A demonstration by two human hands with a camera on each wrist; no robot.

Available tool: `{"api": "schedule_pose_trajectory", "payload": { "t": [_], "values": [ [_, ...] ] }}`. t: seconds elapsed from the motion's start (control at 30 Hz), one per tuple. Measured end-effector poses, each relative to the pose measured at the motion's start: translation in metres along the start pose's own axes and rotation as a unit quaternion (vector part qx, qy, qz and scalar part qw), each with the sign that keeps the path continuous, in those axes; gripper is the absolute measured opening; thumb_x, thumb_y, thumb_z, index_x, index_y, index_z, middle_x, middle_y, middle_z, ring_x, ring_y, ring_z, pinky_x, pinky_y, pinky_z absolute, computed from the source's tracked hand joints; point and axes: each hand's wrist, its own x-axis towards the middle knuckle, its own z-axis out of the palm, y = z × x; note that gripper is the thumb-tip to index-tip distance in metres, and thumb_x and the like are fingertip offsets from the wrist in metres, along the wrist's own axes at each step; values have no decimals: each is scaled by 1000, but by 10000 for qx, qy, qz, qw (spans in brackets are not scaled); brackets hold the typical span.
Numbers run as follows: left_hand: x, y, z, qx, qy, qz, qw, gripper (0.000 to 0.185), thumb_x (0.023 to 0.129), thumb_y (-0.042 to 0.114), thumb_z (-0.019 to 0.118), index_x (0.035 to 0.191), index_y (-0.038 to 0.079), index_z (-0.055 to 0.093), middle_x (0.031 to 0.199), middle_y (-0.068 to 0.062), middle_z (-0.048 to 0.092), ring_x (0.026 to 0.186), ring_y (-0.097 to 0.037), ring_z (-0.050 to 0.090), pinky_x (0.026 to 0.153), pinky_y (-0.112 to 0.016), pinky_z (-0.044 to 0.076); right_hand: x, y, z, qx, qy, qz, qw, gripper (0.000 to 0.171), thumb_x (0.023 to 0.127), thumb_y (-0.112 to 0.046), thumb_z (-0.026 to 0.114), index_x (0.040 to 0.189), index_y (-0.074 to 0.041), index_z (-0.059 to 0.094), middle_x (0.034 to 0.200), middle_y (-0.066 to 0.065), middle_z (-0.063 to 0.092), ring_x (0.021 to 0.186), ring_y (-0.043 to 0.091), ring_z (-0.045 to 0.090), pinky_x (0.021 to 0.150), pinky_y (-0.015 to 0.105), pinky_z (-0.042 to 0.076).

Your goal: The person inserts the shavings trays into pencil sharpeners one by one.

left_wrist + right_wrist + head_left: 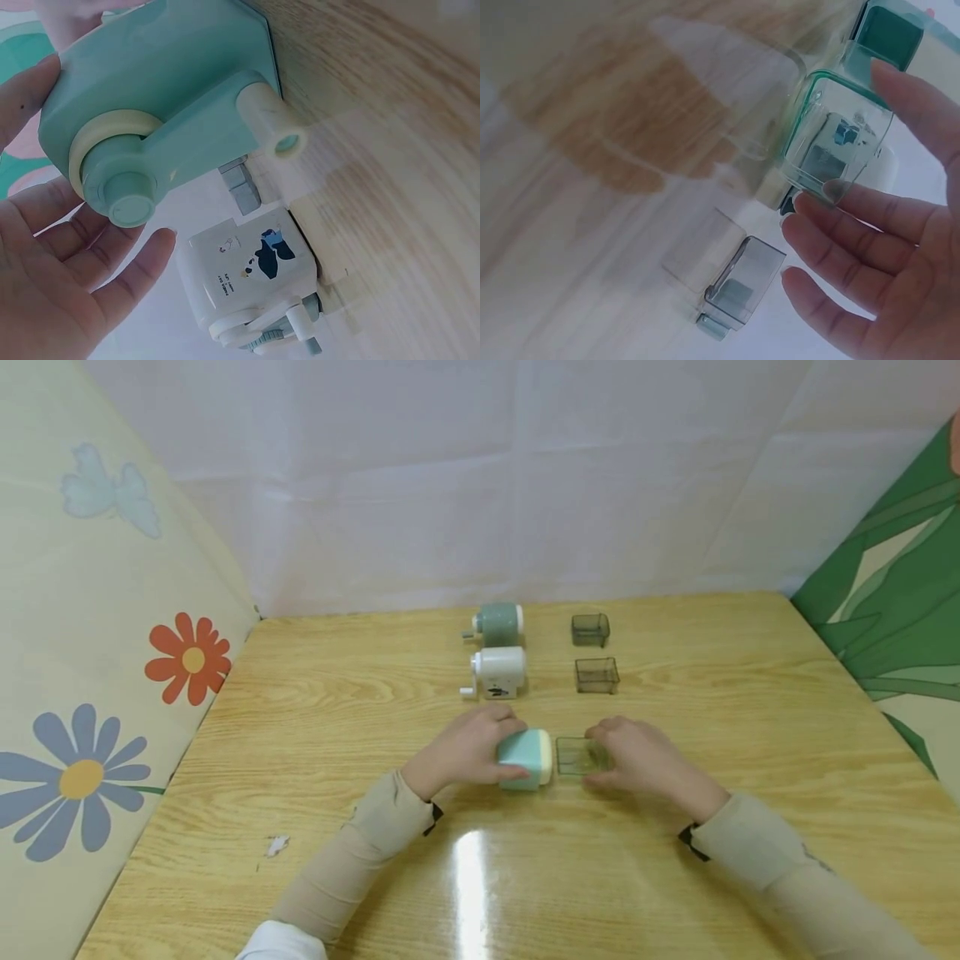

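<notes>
Left hand (472,750) pinches the mint sharpener (521,752) between thumb and fingers; from my remote seat I see the sharpener lying just right of the palm, its crank facing the hand. Right hand (637,756) pinches a clear bin (572,756), which sits to that hand's left, just beside the sharpener's cream end. Beyond them I make out a white sharpener (502,667), with a dark green sharpener (499,623) behind it. Two smoky trays (596,675) stand right of those, all on the wooden table (337,718).
</notes>
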Motion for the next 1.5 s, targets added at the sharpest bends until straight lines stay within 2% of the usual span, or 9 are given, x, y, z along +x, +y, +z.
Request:
{"api": "schedule_pose_trajectory", "payload": {
  "t": [0.2,0.67,0.83,1.17,1.5],
  "values": [
    [0,0,-1,-117,-41,-67,9999,57,74,42,72,113,1,61,104,-8,58,83,-12,52,67,-16,45,3,-6,0,30,-85,63,9999,58,69,-36,77,106,5,60,101,20,61,87,33,59,74,45,51],
    [1,-1,1,-65,15,-16,10000,57,74,43,72,112,2,61,102,-7,59,82,-11,52,66,-16,45,6,-12,8,88,164,-290,9994,58,70,-35,77,107,6,59,101,19,61,89,32,59,75,43,52],
    [1,-1,0,-73,6,-32,10000,57,74,43,72,112,2,61,103,-7,59,82,-11,52,66,-16,44,7,-14,10,148,136,-268,9994,60,71,-37,75,110,6,58,104,20,60,92,32,58,78,44,51],
    [-1,-1,1,-71,16,-68,9999,57,74,44,72,113,3,61,102,-6,58,80,-10,51,65,-15,44,7,-18,11,197,178,-351,9990,60,71,-37,75,109,6,58,102,19,61,89,31,59,76,43,51],
    [-1,-1,2,-71,78,12,9999,57,74,44,72,112,3,61,100,-5,58,78,-10,51,62,-14,43,12,-25,16,321,399,-519,9973,66,67,-44,76,108,5,59,97,15,62,84,27,60,72,40,53]
  ]
}}
